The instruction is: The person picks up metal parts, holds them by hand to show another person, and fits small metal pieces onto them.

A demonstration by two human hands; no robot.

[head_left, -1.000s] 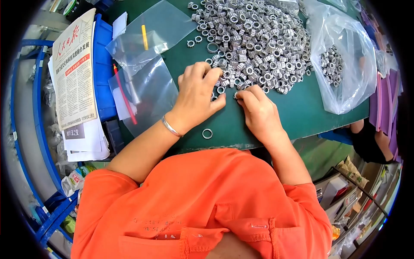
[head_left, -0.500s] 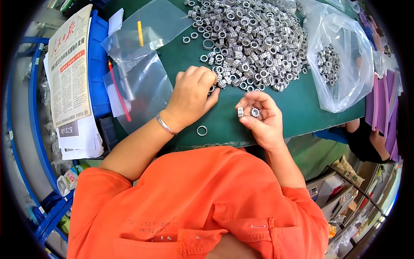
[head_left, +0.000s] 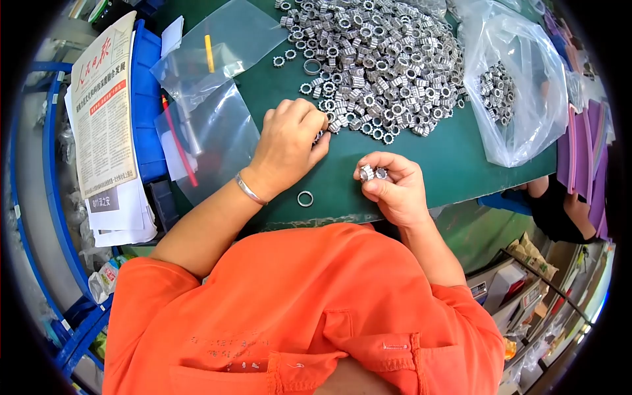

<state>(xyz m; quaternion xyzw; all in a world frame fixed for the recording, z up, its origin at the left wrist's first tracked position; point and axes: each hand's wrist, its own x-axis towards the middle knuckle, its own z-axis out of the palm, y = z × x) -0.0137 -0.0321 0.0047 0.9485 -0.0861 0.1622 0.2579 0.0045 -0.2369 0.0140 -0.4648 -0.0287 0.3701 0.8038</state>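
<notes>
My right hand [head_left: 398, 187] is closed on two small toothed metal rings [head_left: 367, 173], held at the fingertips above the front part of the green table [head_left: 342, 191]. To the left, my left hand [head_left: 289, 141] has its fingers curled and lowered at the near left edge of a large pile of metal rings [head_left: 388, 66]. A bit of metal ring shows between its thumb and fingers, mostly hidden. One smooth thin ring [head_left: 305, 199] lies alone on the table, below my left hand.
A clear plastic bag [head_left: 520, 131] with more rings stands right of the pile. Flat plastic bags [head_left: 217, 125], a yellow marker [head_left: 209, 54] and a red pen [head_left: 179, 141] lie left. A newspaper [head_left: 105, 112] rests by a blue bin [head_left: 148, 99]. Part of another person [head_left: 559, 210] shows far right.
My right hand has come away from the pile toward me with two rings, turning them in its fingers. My left hand stays by the pile, its fingers more gathered.
</notes>
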